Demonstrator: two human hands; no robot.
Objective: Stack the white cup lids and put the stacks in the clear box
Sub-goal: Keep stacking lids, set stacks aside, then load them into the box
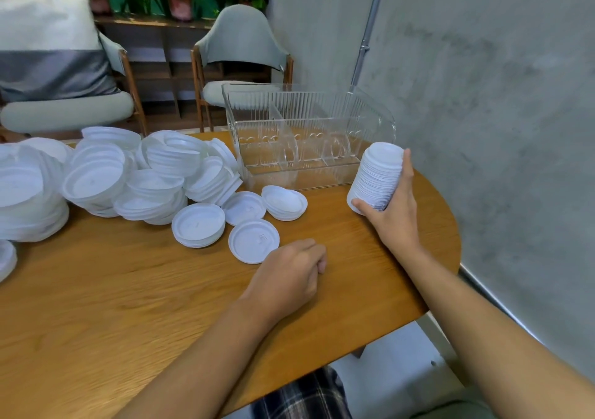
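- The wooden table (128,306) has a rounded edge and carries everything in play.
- A sprawling heap of white cup lids (112,174) covers its left side. Some are nested in short, leaning stacks and others lie loose, a few spilling toward the middle.
- The clear box (309,135) stands at the far side of the table, just right of the heap. Its walls are ribbed and see-through dividers split it into compartments.
- A tall stack of lids (376,177), tightly nested and tilted, sits just beside the box's front right corner. I cannot tell whether its lower end touches the table.
- The right hand (396,212) grips this stack. The thumb hooks under its lower end and the fingers run up its far side to the top.
- The left hand (289,274) rests on the table with its knuckles up. Its fingers are curled into a fist that holds nothing.
- A single lid (252,240) lies flat, rim up, just beside the left hand's knuckles. A small raised mark on it is too faint to read.
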